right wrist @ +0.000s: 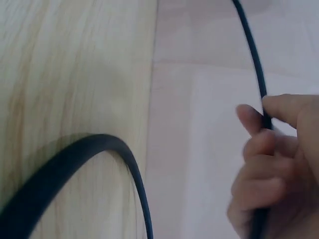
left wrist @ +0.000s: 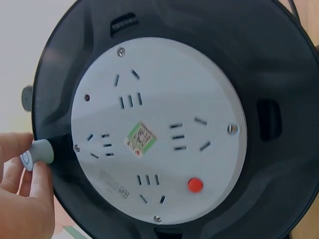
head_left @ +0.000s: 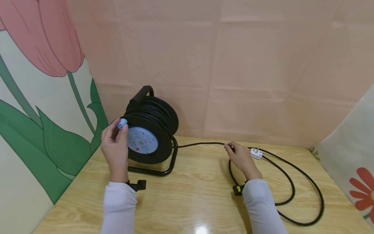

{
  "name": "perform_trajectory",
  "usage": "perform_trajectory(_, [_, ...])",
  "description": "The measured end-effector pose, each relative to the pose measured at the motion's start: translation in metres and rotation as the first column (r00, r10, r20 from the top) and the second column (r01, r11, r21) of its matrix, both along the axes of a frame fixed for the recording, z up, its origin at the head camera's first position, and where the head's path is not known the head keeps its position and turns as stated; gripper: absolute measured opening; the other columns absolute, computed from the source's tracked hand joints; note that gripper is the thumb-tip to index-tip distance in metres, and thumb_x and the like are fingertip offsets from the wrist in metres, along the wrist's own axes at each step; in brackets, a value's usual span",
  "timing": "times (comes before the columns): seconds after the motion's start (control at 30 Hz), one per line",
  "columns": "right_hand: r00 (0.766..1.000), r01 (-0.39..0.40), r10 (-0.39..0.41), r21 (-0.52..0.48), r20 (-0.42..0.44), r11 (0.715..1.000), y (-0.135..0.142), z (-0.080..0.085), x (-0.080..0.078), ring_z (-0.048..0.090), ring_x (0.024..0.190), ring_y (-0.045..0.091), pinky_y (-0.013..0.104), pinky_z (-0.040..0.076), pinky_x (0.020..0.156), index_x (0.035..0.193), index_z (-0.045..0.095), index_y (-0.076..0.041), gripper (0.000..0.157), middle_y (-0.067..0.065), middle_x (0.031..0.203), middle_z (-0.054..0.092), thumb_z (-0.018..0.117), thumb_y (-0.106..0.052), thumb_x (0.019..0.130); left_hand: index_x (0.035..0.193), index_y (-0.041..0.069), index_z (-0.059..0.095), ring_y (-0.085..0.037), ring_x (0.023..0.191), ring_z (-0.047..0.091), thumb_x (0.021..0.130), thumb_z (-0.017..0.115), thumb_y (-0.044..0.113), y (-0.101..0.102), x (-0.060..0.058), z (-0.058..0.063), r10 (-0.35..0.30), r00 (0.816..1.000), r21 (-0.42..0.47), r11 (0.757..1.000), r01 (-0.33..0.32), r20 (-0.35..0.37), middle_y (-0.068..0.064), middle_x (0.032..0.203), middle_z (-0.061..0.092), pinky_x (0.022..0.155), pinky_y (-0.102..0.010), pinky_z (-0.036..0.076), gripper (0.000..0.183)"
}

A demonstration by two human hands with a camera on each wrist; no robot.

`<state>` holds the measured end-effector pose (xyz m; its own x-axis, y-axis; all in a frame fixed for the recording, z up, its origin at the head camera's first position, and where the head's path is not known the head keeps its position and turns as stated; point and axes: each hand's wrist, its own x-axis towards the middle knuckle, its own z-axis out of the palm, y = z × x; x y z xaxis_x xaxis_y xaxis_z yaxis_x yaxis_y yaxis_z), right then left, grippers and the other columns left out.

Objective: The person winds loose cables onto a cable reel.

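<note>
A black cable reel (head_left: 152, 130) stands on its tube frame at the back left, with cable wound round its drum. Its pale socket plate (left wrist: 159, 129) has several outlets and a red button (left wrist: 195, 184). My left hand (head_left: 114, 146) pinches the light blue crank knob (left wrist: 41, 152) at the reel's rim between thumb and fingers. To the right, my right hand (head_left: 241, 159) grips the black cable (right wrist: 251, 45), its fingers curled round it and the thumb on top. From that hand the cable runs left to the reel. A white plug (head_left: 256, 153) lies just beyond the right hand.
Loose loops of cable (head_left: 317, 188) spread over the right side of the wooden table (head_left: 187, 201). The reel's carry handle (head_left: 141, 94) rises at its top. A pink sheet (head_left: 248, 71) hangs behind the table, and a flowered sheet (head_left: 49, 130) stands on the left.
</note>
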<state>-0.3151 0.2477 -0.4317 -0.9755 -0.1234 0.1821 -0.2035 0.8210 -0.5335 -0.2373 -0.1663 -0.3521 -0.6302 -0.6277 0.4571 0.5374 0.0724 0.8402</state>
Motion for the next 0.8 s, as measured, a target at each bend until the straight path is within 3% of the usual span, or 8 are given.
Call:
perform_trajectory(0.1, [0.999,0.039,-0.038,0.008,-0.005,0.999,0.000,-0.001,0.001,0.054,0.066,0.023,0.037,0.045,0.057,0.117,0.064,-0.010,0.058,0.007,0.082,0.063,0.042,-0.062,0.101,0.125,0.002,0.069,-0.019,0.117,0.058,0.093,0.072,0.010,0.005,-0.001,-0.001,0.004,0.999,-0.044,0.999,-0.005,-0.033,0.000,0.118,0.054,0.103,-0.029,0.046,0.032])
perform_trajectory(0.2, [0.999,0.045,-0.045,0.020,-0.011,0.999,-0.001,-0.002,0.000,0.052,0.064,0.021,0.036,0.044,0.058,0.112,0.066,-0.010,0.062,0.005,0.080,0.062,0.043,-0.066,0.099,0.123,0.003,0.071,-0.019,0.117,0.059,0.092,0.074,0.010,0.009,0.000,0.000,0.003,0.998,-0.077,0.997,-0.007,-0.057,0.000,0.118,0.054,0.102,-0.028,0.047,0.031])
perform_trajectory(0.4, [0.999,-0.031,0.031,0.008,0.011,1.000,-0.005,-0.003,-0.001,0.058,0.078,0.023,0.042,0.050,0.069,0.124,0.063,-0.005,0.055,0.010,0.097,0.067,0.040,-0.052,0.106,0.121,-0.001,0.070,-0.018,0.114,0.060,0.091,0.074,0.004,0.018,0.006,0.008,0.002,0.999,-0.106,0.994,-0.007,-0.052,0.000,0.115,0.055,0.100,-0.027,0.048,0.030])
perform_trajectory(0.5, [0.998,-0.063,0.063,0.008,0.021,0.998,-0.005,-0.003,-0.001,0.058,0.080,0.023,0.042,0.049,0.071,0.129,0.061,-0.005,0.058,0.012,0.103,0.067,0.036,-0.052,0.107,0.120,-0.002,0.071,-0.018,0.112,0.059,0.091,0.074,0.003,0.021,0.007,0.009,-0.005,0.998,-0.117,0.993,-0.002,-0.059,0.000,0.114,0.055,0.099,-0.027,0.049,0.030])
perform_trajectory(0.6, [0.999,-0.034,0.034,0.021,0.016,0.999,-0.005,-0.004,-0.001,0.054,0.071,0.022,0.038,0.045,0.062,0.126,0.063,-0.007,0.059,0.010,0.091,0.065,0.038,-0.057,0.105,0.118,0.001,0.072,-0.018,0.111,0.059,0.090,0.076,0.006,0.019,0.001,0.002,-0.019,0.996,-0.130,0.991,0.008,-0.085,-0.002,0.114,0.056,0.097,-0.027,0.051,0.029])
perform_trajectory(0.8, [0.999,0.046,-0.045,0.051,-0.015,0.998,-0.005,-0.003,0.000,0.052,0.063,0.020,0.034,0.041,0.054,0.106,0.070,-0.011,0.058,0.002,0.075,0.060,0.047,-0.063,0.099,0.114,-0.002,0.073,-0.017,0.108,0.060,0.088,0.077,0.002,0.024,0.003,0.002,-0.034,0.994,-0.176,0.984,0.015,-0.108,-0.009,0.114,0.058,0.094,-0.027,0.053,0.026])
